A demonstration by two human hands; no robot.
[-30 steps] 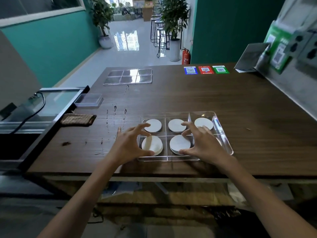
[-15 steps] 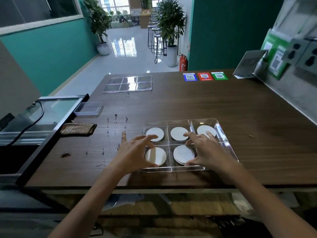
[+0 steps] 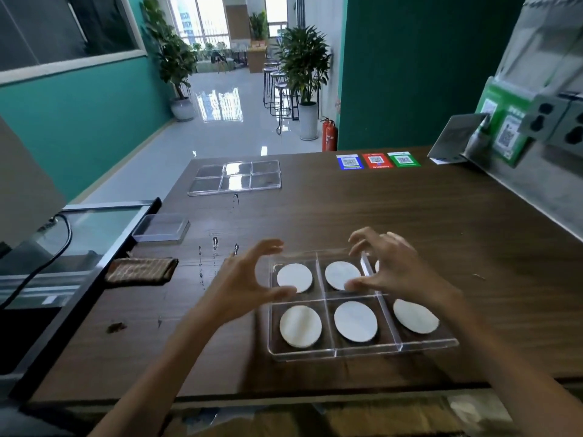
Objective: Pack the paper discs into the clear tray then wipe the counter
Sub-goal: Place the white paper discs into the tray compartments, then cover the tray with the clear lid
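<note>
A clear six-compartment tray [image 3: 362, 351] sits near the front edge of the brown wooden counter [image 3: 362, 216]. White paper discs [image 3: 355, 321] lie one per compartment; the far right one is mostly hidden by my right hand [image 3: 394, 269]. That hand hovers over the tray's far right part, fingers curled and apart, holding nothing. My left hand [image 3: 243, 285] is at the tray's left edge, fingers spread, thumb near the far left disc [image 3: 294, 277], also holding nothing.
A folded brown cloth [image 3: 142, 271] lies at the counter's left edge, with water drops [image 3: 215, 244] beside it. A second clear divided tray [image 3: 235, 177] and a small clear box [image 3: 161, 228] sit farther back. Coloured QR stickers [image 3: 377, 160] are at the far right.
Both hands have lifted off the near discs and moved toward the tray's far row. The view has tilted, so the tray appears lower and farther right.
</note>
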